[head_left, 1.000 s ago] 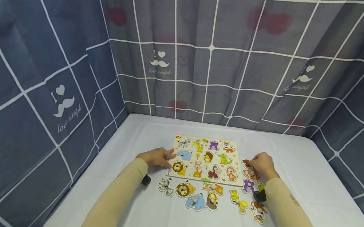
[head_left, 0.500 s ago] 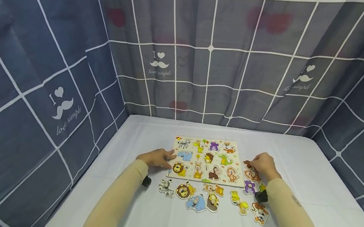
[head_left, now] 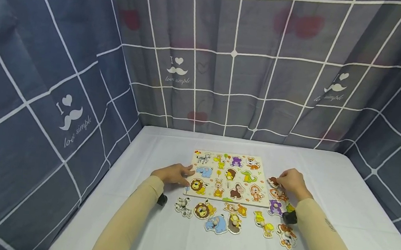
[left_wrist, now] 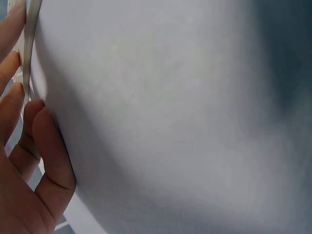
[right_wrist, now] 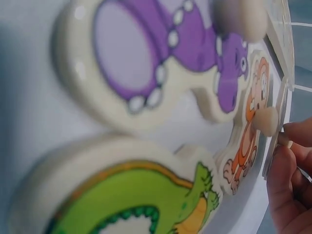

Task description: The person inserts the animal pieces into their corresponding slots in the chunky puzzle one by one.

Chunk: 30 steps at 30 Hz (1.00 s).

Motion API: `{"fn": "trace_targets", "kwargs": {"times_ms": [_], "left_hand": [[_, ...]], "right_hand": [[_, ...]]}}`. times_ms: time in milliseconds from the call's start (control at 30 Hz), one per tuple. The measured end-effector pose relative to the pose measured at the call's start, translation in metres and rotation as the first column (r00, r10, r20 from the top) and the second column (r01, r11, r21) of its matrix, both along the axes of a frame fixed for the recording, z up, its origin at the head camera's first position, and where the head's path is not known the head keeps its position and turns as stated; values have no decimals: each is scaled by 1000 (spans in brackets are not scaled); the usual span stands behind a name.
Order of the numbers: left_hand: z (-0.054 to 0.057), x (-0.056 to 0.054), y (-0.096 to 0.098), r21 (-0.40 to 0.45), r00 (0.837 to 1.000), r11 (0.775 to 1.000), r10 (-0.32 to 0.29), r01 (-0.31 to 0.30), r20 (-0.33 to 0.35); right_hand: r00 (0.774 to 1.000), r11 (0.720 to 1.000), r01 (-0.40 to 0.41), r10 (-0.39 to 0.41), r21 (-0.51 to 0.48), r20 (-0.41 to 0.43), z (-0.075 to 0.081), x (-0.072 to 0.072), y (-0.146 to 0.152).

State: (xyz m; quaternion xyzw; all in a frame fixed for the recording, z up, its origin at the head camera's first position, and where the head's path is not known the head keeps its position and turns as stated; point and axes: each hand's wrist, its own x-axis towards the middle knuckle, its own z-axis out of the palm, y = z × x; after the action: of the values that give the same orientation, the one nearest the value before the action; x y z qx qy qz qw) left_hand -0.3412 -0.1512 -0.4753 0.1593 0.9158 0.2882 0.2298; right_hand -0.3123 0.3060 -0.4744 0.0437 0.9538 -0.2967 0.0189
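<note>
A wooden animal puzzle board (head_left: 209,180) lies on the white table in the head view. My left hand (head_left: 174,173) rests at its left edge, thumb and fingers spread along it; in the left wrist view, fingertips (left_wrist: 14,95) touch the board's edge. Right of the board, my right hand (head_left: 293,181) pinches a brown animal puzzle piece (head_left: 273,182) by its knob (right_wrist: 283,140). That piece shows nearly edge-on in the right wrist view, so its picture is hidden there. Just below it lie a monkey piece (head_left: 278,195) and a purple hippo piece (head_left: 275,207).
In front of the board lie zebra (head_left: 183,206), lion (head_left: 204,209), kangaroo (head_left: 234,209), elephant (head_left: 215,224), hedgehog (head_left: 234,223), giraffe (head_left: 263,224) and tiger (head_left: 286,235) pieces. A crocodile piece (right_wrist: 136,200) sits near my right wrist. Gridded curtains (head_left: 210,94) surround the table.
My right hand shifts very slightly to the right with the brown piece in its fingertips. The left hand and the board stay where they were.
</note>
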Motion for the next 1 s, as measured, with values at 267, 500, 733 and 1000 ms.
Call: {"fn": "trace_targets", "kwargs": {"times_ms": [267,500,733,1000], "left_hand": [[1,3,-1,-3,1000,1000,11,-11,9],[3,2,-1,-7,1000,1000,3,-4,-9],[4,4,1,-18,1000,1000,2,-2,-2],[4,4,2,-13,1000,1000,7,-7,-4]], "right_hand": [[1000,999,-25,25,-23,-7,1,1,-4],[998,999,-47,46,-19,-34,1,1,-9],[999,999,-41,41,-14,-26,0,3,-14],[998,998,-63,63,3,-22,4,6,-20]]}}
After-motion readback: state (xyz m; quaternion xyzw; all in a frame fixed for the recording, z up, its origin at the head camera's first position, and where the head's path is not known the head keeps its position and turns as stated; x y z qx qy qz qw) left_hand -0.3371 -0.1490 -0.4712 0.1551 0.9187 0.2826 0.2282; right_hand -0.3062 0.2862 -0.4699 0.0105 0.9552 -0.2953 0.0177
